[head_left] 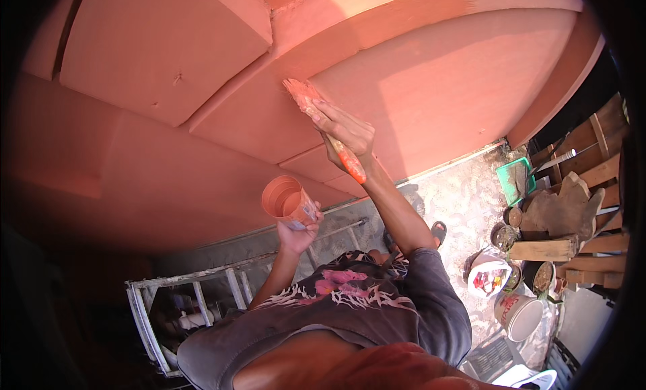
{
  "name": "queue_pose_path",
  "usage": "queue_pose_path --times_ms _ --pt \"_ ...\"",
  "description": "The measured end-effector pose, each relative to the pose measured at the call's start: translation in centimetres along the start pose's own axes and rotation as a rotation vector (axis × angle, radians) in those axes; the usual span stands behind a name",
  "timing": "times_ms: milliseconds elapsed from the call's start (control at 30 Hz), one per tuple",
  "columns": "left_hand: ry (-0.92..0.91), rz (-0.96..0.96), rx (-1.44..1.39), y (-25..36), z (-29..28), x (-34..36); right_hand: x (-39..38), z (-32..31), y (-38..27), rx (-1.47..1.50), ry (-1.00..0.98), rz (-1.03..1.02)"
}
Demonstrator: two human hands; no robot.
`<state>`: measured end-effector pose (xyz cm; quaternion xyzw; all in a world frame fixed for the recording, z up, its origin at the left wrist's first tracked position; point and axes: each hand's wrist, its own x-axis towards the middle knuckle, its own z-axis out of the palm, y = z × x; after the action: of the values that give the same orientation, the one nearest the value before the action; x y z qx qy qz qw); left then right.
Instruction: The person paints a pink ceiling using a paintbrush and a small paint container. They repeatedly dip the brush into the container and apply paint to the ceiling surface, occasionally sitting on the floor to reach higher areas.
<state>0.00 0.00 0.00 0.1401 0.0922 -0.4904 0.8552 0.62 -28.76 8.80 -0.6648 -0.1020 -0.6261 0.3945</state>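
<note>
While your right hand (350,129) grips the brush (309,106) near the wall (444,87), your left hand (299,234) clasps the cup (282,200); the handle (350,162) seems light, stiff, maybe slippery, so hold near the bristles (296,89).

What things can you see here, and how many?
Paintbrush: 1, orange, upper centre
Cup: 1, orange, centre
Wall: 1, coral, ahead
Ladder: 1, whitish, lower left
Tray: 1, green, right
Bucket: 1, white, lower right
Open container: 1, white, right
Pots: several, brown, right
Wood pieces: several, brown, right
Floor: 1, pale, below
Shirt: 1, dark, pink print, bottom
Right hand: 1, bare, gripping paintbrush
Left hand: 1, bare, holding cup
</note>
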Motion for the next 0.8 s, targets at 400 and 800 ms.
queue_pose_path --times_ms 400,800 --pt "0.087 -0.033 0.1 0.5 0.2 0.8 0.2 -1.4 5.6 0.532 0.934 0.504" --pt "0.063 -0.046 0.092 0.1 1.5 1.3 -0.5 -0.4 4.4 0.222 0.914 0.463"
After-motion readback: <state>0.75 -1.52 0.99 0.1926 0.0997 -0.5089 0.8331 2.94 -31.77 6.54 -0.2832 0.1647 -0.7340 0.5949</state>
